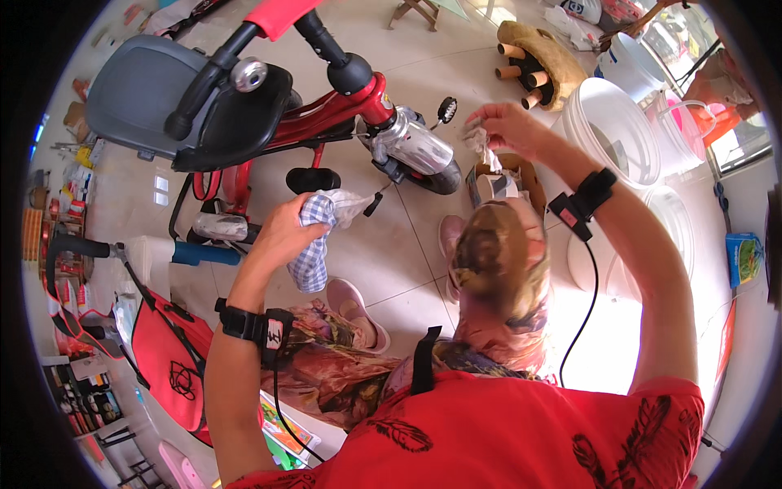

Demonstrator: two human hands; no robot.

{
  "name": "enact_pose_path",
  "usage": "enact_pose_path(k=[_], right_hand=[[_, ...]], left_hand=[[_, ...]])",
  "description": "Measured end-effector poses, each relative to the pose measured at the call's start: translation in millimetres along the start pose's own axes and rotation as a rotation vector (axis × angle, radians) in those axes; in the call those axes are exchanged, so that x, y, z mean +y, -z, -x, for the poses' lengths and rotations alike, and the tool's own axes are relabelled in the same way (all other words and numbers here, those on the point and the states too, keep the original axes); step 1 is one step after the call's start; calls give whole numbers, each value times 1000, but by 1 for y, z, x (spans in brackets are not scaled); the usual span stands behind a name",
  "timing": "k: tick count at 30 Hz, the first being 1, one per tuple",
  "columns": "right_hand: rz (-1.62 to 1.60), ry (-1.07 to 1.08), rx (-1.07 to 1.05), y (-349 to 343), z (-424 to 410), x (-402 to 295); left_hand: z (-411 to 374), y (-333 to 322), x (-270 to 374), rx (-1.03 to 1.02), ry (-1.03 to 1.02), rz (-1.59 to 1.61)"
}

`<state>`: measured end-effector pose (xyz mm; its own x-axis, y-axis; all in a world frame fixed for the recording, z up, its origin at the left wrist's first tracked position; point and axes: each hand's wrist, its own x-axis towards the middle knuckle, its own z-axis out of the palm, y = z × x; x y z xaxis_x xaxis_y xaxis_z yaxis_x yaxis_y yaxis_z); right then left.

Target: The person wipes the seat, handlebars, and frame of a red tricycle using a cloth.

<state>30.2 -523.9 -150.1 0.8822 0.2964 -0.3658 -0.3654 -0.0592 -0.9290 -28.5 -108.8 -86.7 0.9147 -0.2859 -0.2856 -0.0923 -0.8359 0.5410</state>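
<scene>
My left hand (pixel 288 229) grips a blue-and-white checked cloth (pixel 313 244), which bulges with white stuffing (pixel 351 206) at its upper end. Pale, wispy material (pixel 486 147) hangs from the fingers of my right hand (pixel 504 125). Below that hand stands an open cardboard box (pixel 533 177), partly behind my knee, with white and grey items inside. The two hands are well apart, on either side of the front wheel of a red tricycle (pixel 379 107).
Ahead and left, the tricycle has a grey seat (pixel 143 91). White plastic buckets (pixel 602 128) stand at the right, near a brown sack-like object (pixel 553 58) with cork-coloured cylinders. A red folding stroller (pixel 168 360) is at the left. My shoes (pixel 354 308) rest on the tiled floor.
</scene>
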Motion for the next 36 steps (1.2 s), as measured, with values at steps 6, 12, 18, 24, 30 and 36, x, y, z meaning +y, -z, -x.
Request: enact_pose_path(k=[6,12,18,24,30,36], right_hand=[[-281,-12,346,-25,-18,62],[-114,147,276,-28,-49,118],[-37,177,372,-5,-53,125],[60,110,409,-21,-25,183],[116,87,516,7,-41,144],[-72,243,717,34,-120,113]], left_hand=[[-18,-4,-5,-80,32,-57],[-30,-15,4,-106,33,-45],[-38,-13,2,-140,95,-28],[-55,-13,3,-170,65,-33],[-56,-12,-3,-186,97,-16],[-65,-11,-1,-185,74,29]])
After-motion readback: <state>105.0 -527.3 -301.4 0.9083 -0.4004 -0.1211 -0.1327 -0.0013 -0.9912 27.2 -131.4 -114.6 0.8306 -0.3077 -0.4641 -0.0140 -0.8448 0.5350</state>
